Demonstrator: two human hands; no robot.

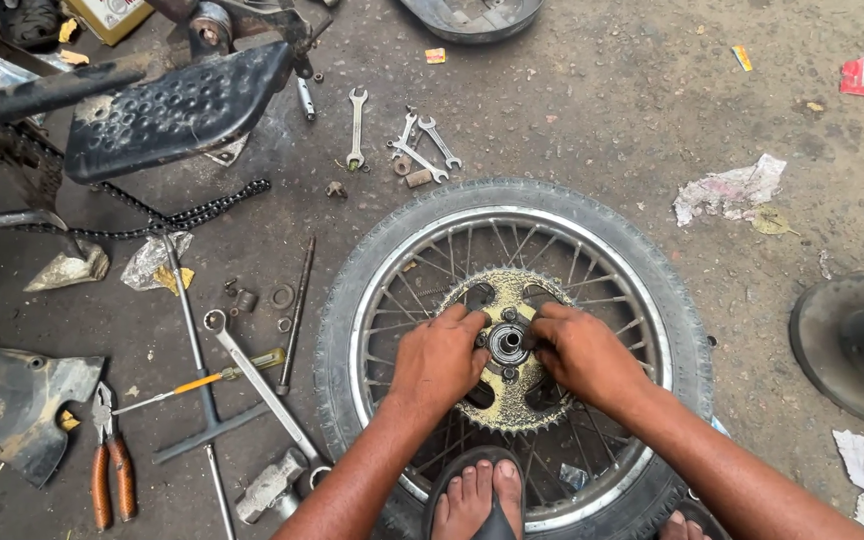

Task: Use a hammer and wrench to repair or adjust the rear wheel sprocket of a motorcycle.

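Note:
A spoked motorcycle wheel (642, 275) with its tyre lies flat on the concrete floor. On its hub sits a gold toothed sprocket (512, 405) around a central bearing (509, 342). My left hand (440, 360) grips the sprocket's left side, fingers curled at the hub. On the right side, my right hand (582, 355) presses its fingertips against the hub. My sandalled foot (477, 495) rests on the near rim.
Spanners (356, 128) lie beyond the wheel. To the left are a ring spanner (262, 385), a T-handle wrench (197, 350), a screwdriver (197, 385), orange-handled pliers (110, 465), a hammer (270, 487), a rod (297, 310), a chain (182, 215) and a footrest (177, 110). A dark hub part (852, 340) stands at right.

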